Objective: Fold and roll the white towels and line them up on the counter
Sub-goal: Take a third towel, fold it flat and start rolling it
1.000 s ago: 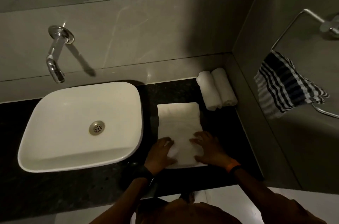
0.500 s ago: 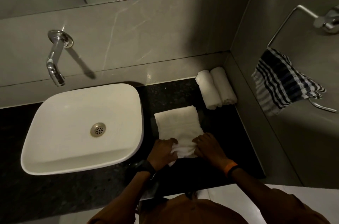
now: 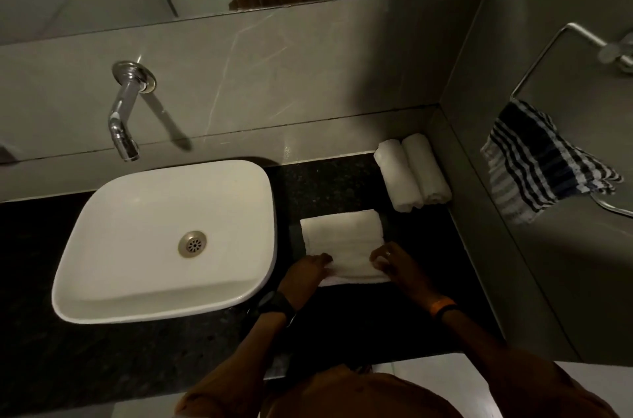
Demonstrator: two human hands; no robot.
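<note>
- Both hands are gripping the near end of the folded towel [image 3: 344, 239]: left hand [image 3: 305, 272] pinching its left corner, right hand [image 3: 394, 263] its right.
- The towel is lying on the dark tabletop [image 3: 325, 178], long axis running away from the grip.
- Two rolled towels [image 3: 412, 176] are waiting beyond, nearer the right hand.

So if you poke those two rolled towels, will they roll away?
Probably not far. The rolled towels are soft cloth, lie touching each other and sit close to the side wall. Lifted carelessly, one would likely sag and start to unroll, since nothing visible ties them.
</note>
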